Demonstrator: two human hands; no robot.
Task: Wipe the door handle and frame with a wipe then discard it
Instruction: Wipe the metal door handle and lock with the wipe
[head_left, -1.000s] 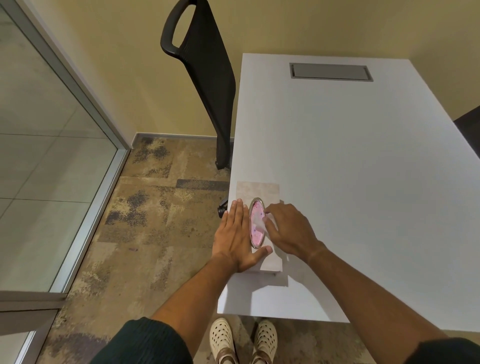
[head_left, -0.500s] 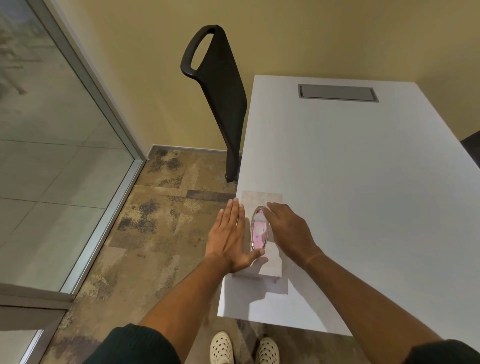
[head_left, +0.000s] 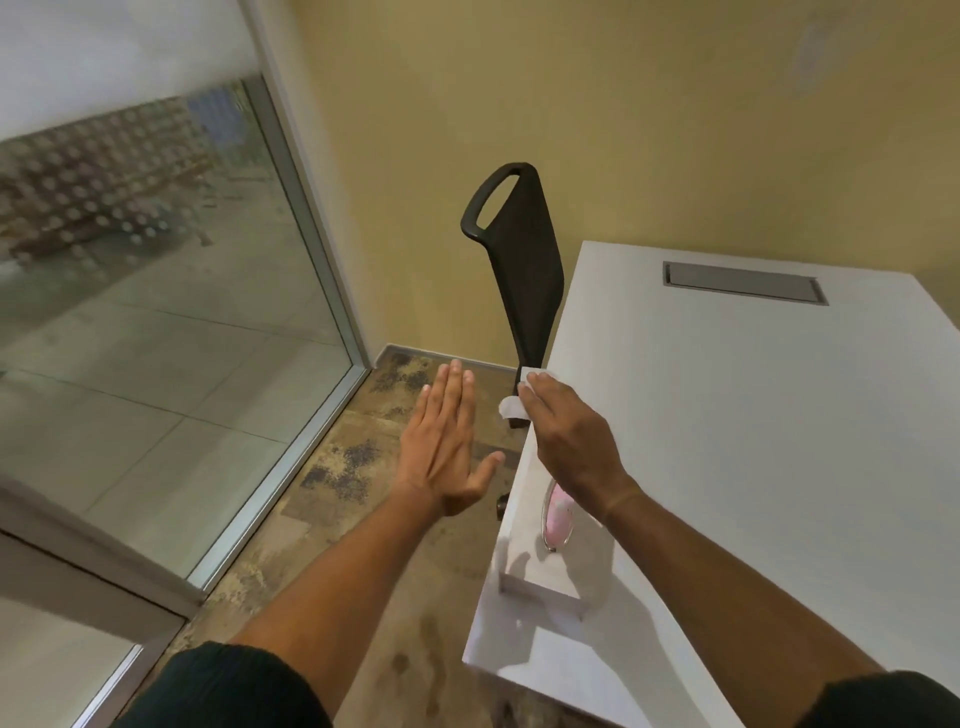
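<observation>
Head view looks down on a white worktop with a pale wipe box at its near left edge, the oval dispensing slot showing pink. The right hand pinches a white wipe between fingers and thumb, lifted just beyond the box over the worktop's edge; only a crumpled corner shows past the fingertips. The left hand is flat and spread, holding nothing, off the worktop over the patterned floor and just beside the right hand without touching it.

The step in hand, as I judge it, is freeing the wipe and carrying it to the door. To do it well, the pinch should stay firm so the sheet comes fully clear of the slot; whether a tail is still caught there cannot be told, as the wrist hides that part. The free left hand could steady the box if it drags. Opening the sheet flat before wiping would give more clean surface.

A glass panel in a metal frame stands to the left; no door handle is visible. A black chair back stands against the yellow wall behind the worktop corner, so the swing left should pass in front of it.
</observation>
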